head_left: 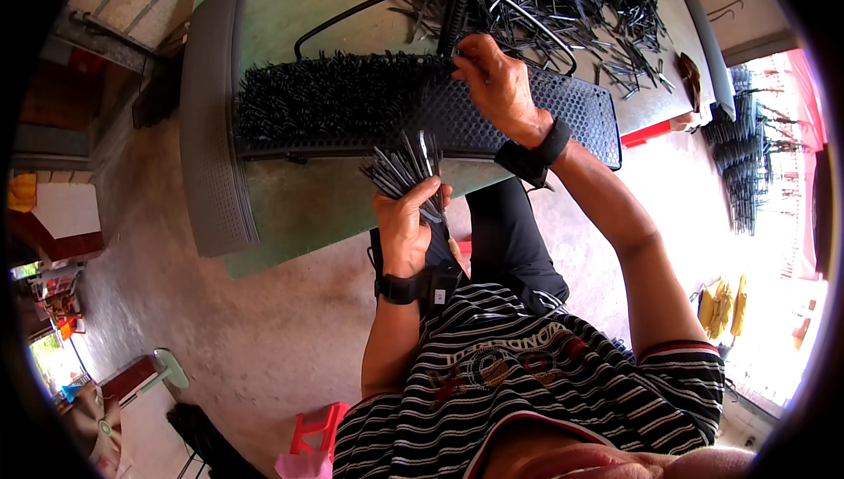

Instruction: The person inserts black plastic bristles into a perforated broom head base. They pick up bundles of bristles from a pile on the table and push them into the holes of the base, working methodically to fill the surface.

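Observation:
A long black perforated panel (563, 114) lies across the table in front of me. Its left and middle part is thick with upright black bristle-like strips (325, 97), while rows of bare holes show at the right. My right hand (499, 92) is closed in a pinch over the panel's far edge, where the bristles end. Whatever its fingertips hold is too small to make out. Below the panel's near edge, my left hand (406, 224) grips a fanned bundle of thin black strips (400, 170), tips upward. A tan, handle-like piece (457, 252) shows beneath that hand.
A black bent-rod frame (352, 18) stands behind the panel. Loose black strips (545, 4) are heaped at the table's far right. Grey perforated sheets (211, 127) hang over the green table's (281, 224) left end. A red stool (318, 428) stands on the floor at lower left.

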Demonstrator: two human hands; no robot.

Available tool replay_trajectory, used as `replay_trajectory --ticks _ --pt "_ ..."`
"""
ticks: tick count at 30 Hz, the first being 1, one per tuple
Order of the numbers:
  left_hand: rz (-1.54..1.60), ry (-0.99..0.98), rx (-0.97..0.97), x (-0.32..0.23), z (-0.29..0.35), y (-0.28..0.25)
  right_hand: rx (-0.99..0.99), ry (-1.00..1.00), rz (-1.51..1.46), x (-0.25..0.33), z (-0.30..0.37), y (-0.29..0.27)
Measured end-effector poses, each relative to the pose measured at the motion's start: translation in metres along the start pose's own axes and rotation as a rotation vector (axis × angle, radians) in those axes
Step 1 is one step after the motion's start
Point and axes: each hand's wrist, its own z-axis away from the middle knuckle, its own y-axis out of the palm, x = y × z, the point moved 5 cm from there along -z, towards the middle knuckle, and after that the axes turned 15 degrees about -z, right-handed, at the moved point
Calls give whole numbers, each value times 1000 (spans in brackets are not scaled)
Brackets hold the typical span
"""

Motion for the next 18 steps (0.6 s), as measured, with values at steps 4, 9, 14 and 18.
replay_trajectory --ticks 4,9,14,18 --pt "-3 0 -14 -5 4 1 150 -187 278 1 -4 6" --pt "-5 -15 -19 -5 5 1 125 -154 396 6 -7 3" --pt "-15 -14 6 -6 5 12 520 624 -177 4 31 10" --pt "-39 -25 18 1 1 18 227 732 -394 -4 36 -8"
